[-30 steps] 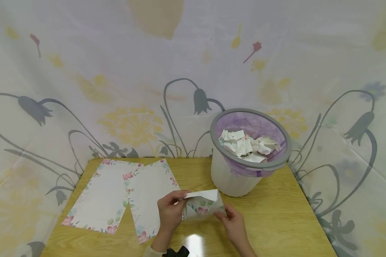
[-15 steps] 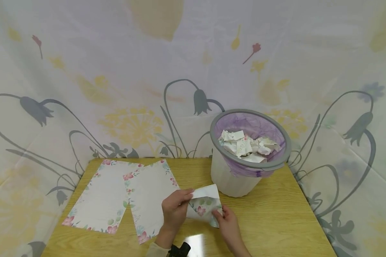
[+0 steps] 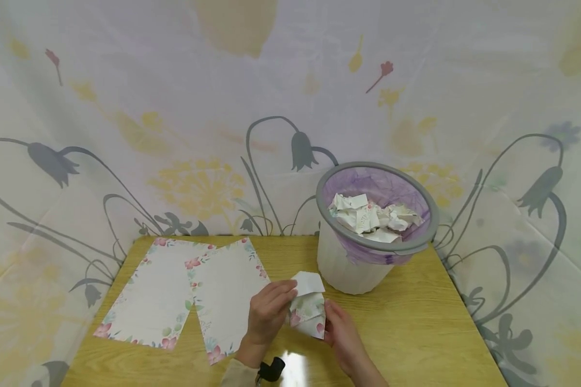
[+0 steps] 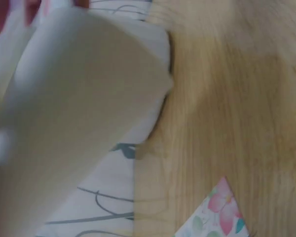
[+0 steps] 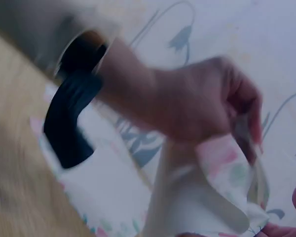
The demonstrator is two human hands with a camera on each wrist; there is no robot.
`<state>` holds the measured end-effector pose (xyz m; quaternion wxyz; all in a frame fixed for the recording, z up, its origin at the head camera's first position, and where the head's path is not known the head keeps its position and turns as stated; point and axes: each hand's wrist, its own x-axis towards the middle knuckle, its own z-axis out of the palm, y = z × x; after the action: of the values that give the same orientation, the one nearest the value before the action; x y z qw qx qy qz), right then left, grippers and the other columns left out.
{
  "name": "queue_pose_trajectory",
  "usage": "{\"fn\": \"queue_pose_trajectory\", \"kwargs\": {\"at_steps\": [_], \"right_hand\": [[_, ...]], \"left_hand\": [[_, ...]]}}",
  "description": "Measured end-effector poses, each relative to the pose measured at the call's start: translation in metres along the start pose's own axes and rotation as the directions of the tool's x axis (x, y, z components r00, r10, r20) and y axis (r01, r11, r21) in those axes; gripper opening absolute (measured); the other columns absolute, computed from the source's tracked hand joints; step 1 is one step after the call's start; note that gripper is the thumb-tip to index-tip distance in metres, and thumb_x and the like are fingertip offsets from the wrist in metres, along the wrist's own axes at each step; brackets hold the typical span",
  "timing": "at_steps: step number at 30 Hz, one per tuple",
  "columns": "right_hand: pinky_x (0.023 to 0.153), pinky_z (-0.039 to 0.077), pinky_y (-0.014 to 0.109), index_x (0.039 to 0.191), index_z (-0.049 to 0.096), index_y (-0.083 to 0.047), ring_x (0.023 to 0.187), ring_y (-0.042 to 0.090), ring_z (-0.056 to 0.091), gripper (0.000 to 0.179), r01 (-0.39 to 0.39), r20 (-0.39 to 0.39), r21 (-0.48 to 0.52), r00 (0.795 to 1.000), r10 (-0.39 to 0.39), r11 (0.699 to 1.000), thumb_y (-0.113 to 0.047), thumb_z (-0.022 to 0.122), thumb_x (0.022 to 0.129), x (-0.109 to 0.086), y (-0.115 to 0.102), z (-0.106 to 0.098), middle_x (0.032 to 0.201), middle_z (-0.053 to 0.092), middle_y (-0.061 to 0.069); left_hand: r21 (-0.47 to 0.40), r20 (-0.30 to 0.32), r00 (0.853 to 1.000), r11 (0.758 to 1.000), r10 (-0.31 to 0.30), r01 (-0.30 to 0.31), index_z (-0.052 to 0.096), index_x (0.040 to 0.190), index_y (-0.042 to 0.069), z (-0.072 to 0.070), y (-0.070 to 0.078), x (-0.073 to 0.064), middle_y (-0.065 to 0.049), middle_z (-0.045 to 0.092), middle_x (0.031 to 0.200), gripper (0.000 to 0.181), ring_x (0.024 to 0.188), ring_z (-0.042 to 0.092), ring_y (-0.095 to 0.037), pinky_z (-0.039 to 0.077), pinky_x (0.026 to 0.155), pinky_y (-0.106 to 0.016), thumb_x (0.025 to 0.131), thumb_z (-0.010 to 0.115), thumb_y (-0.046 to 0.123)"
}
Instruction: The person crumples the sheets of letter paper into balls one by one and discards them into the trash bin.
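Observation:
Between both hands, low over the table, is a sheet of floral-bordered paper (image 3: 307, 309), folded and creased into a small piece with its white back turned over at the top. My left hand (image 3: 269, 312) pinches its left upper edge between thumb and fingers. The right hand (image 3: 342, 336) grips the lower right edge, with some fingers hidden behind it. Seen from the right wrist, the left hand (image 5: 197, 101) bends over the curled paper (image 5: 192, 202). In the left wrist view the pale paper (image 4: 84, 94) fills much of the left side, blurred.
Two flat floral-bordered sheets (image 3: 150, 295) overlap on the left of the wooden table (image 3: 416, 333). Behind and right of the hands stands a white bin (image 3: 348, 269) with a grey rim and purple liner (image 3: 368, 180), holding crumpled paper (image 3: 363, 217). A printed cloth (image 3: 198, 107) hangs behind.
The paper has turned from a wide, sideways piece to a narrower, more upright one. The left hand has shifted right, so the hands are closer together.

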<state>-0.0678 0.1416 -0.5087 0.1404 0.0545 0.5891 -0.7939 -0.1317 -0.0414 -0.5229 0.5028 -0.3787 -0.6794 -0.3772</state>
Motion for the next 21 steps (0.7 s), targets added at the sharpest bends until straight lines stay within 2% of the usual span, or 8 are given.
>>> {"fn": "queue_pose_trajectory", "kwargs": {"at_steps": [2,5,9,13,17,21], "right_hand": [[0.086,0.054,0.034,0.143,0.040,0.008,0.103,0.015,0.062,0.061,-0.001,0.042,0.040,0.999,-0.001,0.999,-0.042,0.040,0.108,-0.003,-0.007,0.004,0.115,0.065,0.004],[0.089,0.051,0.033,0.147,0.034,0.008,0.106,0.014,0.060,0.061,0.010,0.058,0.076,0.998,-0.014,0.997,-0.039,0.039,0.109,-0.005,-0.014,0.009,0.119,0.064,0.003],[0.082,0.051,0.027,0.151,0.028,0.008,0.098,0.010,0.059,0.060,0.024,0.003,0.071,1.000,-0.024,0.997,-0.027,0.048,0.107,-0.004,-0.018,0.016,0.117,0.062,0.001],[0.080,0.053,0.026,0.150,0.028,0.010,0.099,0.008,0.061,0.061,0.053,-0.063,0.040,0.997,-0.050,0.998,-0.017,0.057,0.103,-0.002,-0.018,0.018,0.132,0.058,0.015],[0.086,0.053,0.028,0.151,0.024,0.010,0.111,0.013,0.061,0.066,0.075,-0.081,0.028,0.994,-0.072,0.997,-0.013,0.060,0.101,0.000,-0.017,0.017,0.148,0.043,0.026],[0.091,0.052,0.027,0.151,0.024,0.009,0.114,0.015,0.061,0.067,0.080,-0.130,0.038,0.989,-0.075,0.996,-0.014,0.061,0.100,0.001,-0.018,0.015,0.149,0.042,0.026]], "left_hand": [[-0.002,0.004,1.000,1.000,-0.020,0.020,0.076,0.088,0.004,0.004,0.003,-0.003,-0.010,0.075,0.094,0.021,0.084,0.072,-0.024,0.059,0.076,-0.031,0.098,0.058,0.001],[-0.028,0.015,0.998,0.997,-0.067,0.068,0.075,0.093,0.003,0.009,0.008,-0.007,-0.010,0.075,0.096,0.016,0.087,0.073,-0.024,0.058,0.079,-0.030,0.094,0.060,-0.002],[-0.104,0.041,0.993,0.988,-0.114,0.118,0.075,0.098,0.001,0.012,0.013,-0.009,-0.013,0.075,0.100,0.014,0.093,0.072,-0.028,0.057,0.083,-0.032,0.087,0.069,-0.004],[-0.153,0.113,0.983,0.975,-0.146,0.162,0.075,0.104,-0.002,0.012,0.016,-0.008,-0.016,0.073,0.107,0.023,0.099,0.070,-0.032,0.056,0.087,-0.034,0.081,0.077,-0.005],[-0.147,0.218,0.963,0.970,-0.161,0.195,0.073,0.111,-0.005,0.010,0.019,-0.007,-0.015,0.071,0.116,0.031,0.109,0.067,-0.030,0.053,0.094,-0.038,0.081,0.076,-0.004],[-0.102,0.359,0.920,0.973,-0.157,0.206,0.067,0.126,-0.001,0.006,0.021,-0.008,-0.010,0.063,0.133,0.035,0.126,0.057,-0.025,0.042,0.105,-0.054,0.093,0.063,0.012]]}}
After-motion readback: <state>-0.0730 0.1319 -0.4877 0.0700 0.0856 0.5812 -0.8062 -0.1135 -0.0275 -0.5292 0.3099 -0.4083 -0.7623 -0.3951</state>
